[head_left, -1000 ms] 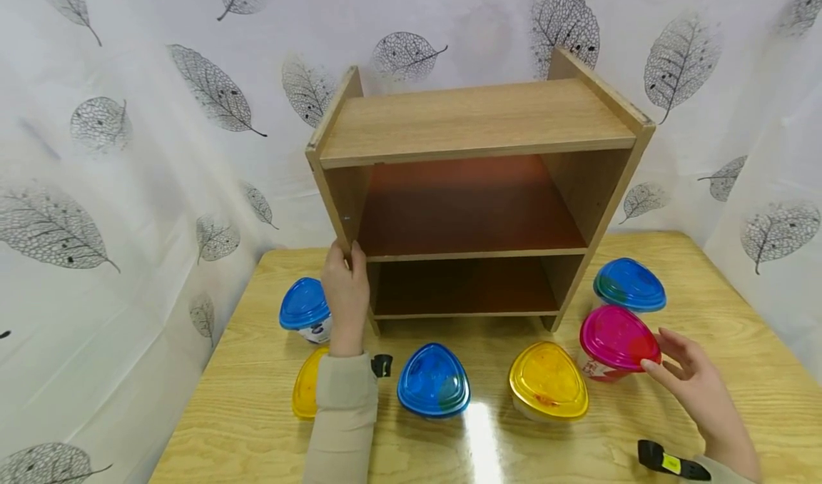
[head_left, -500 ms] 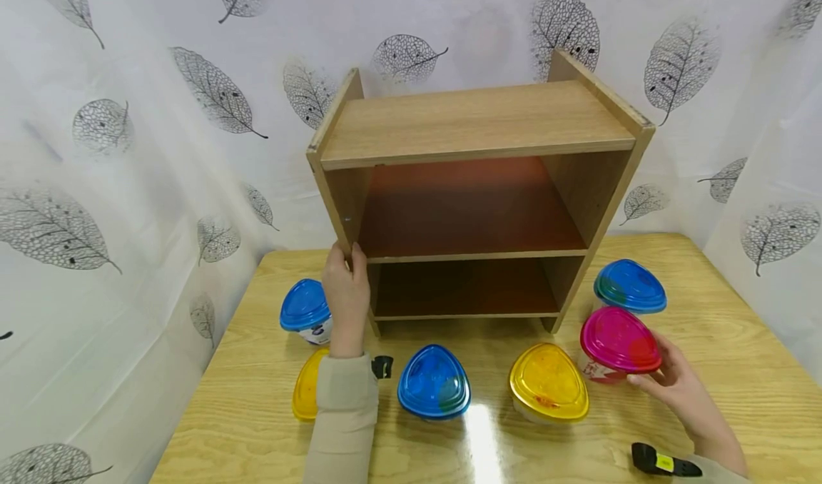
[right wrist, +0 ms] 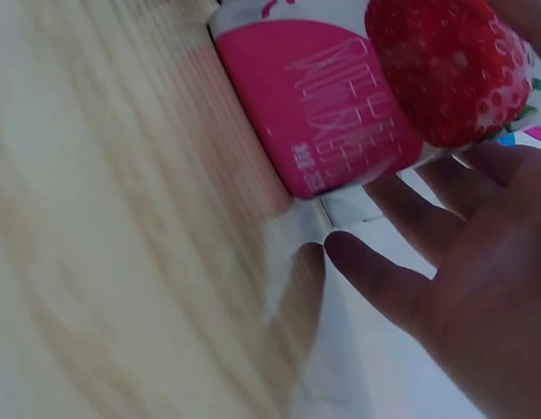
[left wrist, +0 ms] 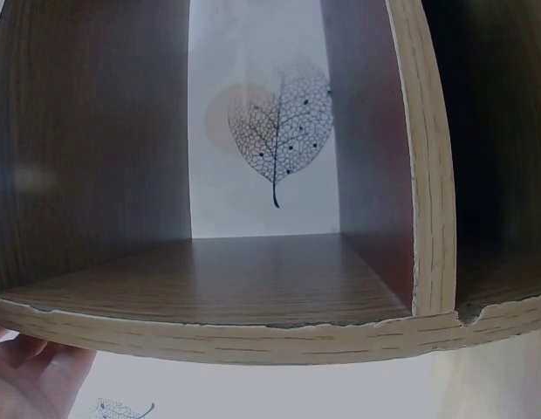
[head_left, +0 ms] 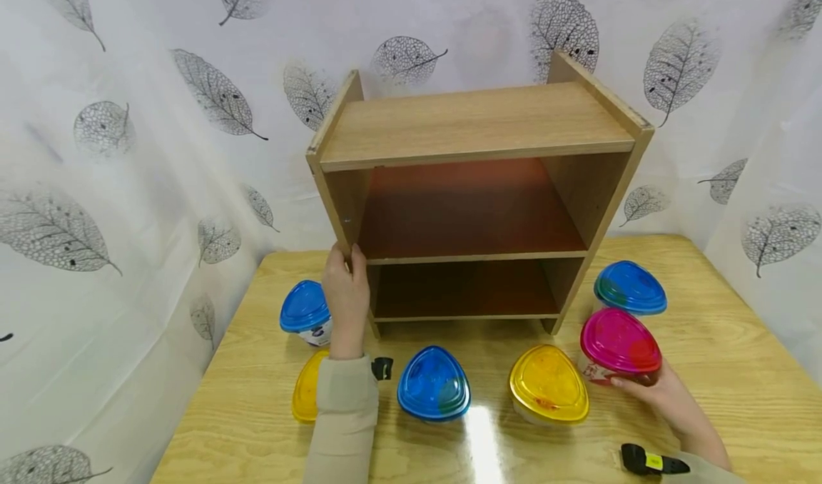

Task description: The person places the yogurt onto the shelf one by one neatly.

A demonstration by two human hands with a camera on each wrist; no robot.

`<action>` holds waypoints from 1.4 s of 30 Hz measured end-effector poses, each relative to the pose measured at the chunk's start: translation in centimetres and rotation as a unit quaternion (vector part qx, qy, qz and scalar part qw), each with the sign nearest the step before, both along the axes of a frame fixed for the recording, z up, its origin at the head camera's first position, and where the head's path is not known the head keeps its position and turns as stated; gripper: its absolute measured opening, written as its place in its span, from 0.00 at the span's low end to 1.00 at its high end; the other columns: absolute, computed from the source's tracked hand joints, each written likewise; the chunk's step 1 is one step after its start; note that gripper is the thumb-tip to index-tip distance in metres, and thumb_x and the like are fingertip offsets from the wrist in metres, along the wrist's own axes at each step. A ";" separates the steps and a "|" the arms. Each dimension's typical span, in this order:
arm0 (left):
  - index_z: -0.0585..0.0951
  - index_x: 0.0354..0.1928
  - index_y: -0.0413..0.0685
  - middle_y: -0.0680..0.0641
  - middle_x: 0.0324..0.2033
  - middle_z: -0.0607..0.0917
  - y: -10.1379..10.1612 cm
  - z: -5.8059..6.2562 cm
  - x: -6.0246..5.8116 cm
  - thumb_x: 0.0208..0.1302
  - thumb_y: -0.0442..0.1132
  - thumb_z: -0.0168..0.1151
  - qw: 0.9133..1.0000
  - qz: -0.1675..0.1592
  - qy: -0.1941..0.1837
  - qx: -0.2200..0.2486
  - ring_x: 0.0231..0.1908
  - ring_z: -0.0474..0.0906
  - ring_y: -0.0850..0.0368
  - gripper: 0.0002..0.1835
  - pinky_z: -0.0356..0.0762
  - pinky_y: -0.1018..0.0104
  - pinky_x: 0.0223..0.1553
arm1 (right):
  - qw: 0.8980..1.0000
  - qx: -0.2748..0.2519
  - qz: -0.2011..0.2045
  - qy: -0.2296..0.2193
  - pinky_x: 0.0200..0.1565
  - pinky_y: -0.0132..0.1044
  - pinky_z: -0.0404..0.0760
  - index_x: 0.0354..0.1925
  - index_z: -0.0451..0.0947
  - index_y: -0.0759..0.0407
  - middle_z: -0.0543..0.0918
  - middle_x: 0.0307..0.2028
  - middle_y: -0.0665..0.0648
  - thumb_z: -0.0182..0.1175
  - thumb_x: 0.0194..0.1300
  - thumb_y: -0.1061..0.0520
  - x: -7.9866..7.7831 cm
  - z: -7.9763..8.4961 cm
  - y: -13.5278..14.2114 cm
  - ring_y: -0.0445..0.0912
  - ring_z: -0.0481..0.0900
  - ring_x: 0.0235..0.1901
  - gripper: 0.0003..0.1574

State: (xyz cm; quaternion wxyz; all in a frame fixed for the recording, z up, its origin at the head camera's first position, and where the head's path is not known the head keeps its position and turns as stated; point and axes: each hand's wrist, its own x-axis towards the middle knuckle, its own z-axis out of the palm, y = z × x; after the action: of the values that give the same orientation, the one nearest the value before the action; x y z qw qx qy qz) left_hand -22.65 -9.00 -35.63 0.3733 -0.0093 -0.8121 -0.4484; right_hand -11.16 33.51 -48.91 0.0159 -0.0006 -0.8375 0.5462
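A small wooden shelf unit (head_left: 478,255) stands at the back of the table, its compartments facing me. My left hand (head_left: 347,295) grips the front edge of its left side panel (left wrist: 253,340), at about the height of the middle board. In the right wrist view, a tub (right wrist: 332,105) shows a pink label with a strawberry. Its lid (head_left: 619,341) is pink and rounded-triangular. My right hand (head_left: 677,409) holds this tub low on its right side, thumb on the near wall and the other fingers mostly hidden behind it. The tub's base is close over the table.
Beside the pink-lidded tub are a yellow-lidded tub (head_left: 549,384) and, behind, a blue-lidded tub (head_left: 629,288). Another blue-lidded tub (head_left: 433,384) sits front centre. By my left arm are a blue-lidded tub (head_left: 305,307) and a partly covered yellow lid (head_left: 307,387). Leaf-patterned sheeting (head_left: 148,184) hangs behind.
My right hand has moved left and lower around the pink-lidded tub, its thumb shifting from the lid's edge to the near wall. The left hand and shelf unit stay put.
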 end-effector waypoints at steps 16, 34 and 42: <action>0.74 0.39 0.31 0.36 0.35 0.80 0.1 0.1 0.1 0.64 0.38 0.47 1.000 -0.001 -0.003 -0.001 0.31 0.77 0.46 0.14 0.77 0.56 0.30 | 0.999 0.035 -0.004 0.013 0.38 0.16 0.64 0.60 0.48 0.74 0.61 0.44 0.31 0.62 0.52 0.62 -0.2 -0.1 -0.6 0.20 0.62 0.40 0.45; 0.75 0.38 0.32 0.37 0.32 0.80 0.1 0.0 0.1 0.64 0.39 0.47 1.000 0.007 -0.003 -0.003 0.30 0.77 0.46 0.14 0.77 0.57 0.30 | 0.998 0.053 -0.018 0.007 0.38 0.15 0.64 0.61 0.48 0.73 0.63 0.47 0.41 0.63 0.53 0.59 -0.3 0.1 -0.7 0.19 0.60 0.40 0.47; 0.74 0.40 0.31 0.37 0.35 0.80 0.0 0.1 0.1 0.64 0.39 0.47 1.000 0.002 -0.006 0.000 0.33 0.77 0.46 0.14 0.77 0.56 0.32 | 0.999 0.042 -0.017 0.020 0.39 0.15 0.64 0.61 0.47 0.73 0.62 0.47 0.36 0.62 0.53 0.60 -0.4 0.1 -0.7 0.20 0.60 0.41 0.46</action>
State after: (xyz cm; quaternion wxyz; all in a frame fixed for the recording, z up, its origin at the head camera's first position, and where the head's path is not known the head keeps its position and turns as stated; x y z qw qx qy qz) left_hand -22.51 -8.99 -35.56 0.3688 -0.0049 -0.8143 -0.4481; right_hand -11.55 32.83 -48.81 0.0423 -0.0033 -0.8592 0.5099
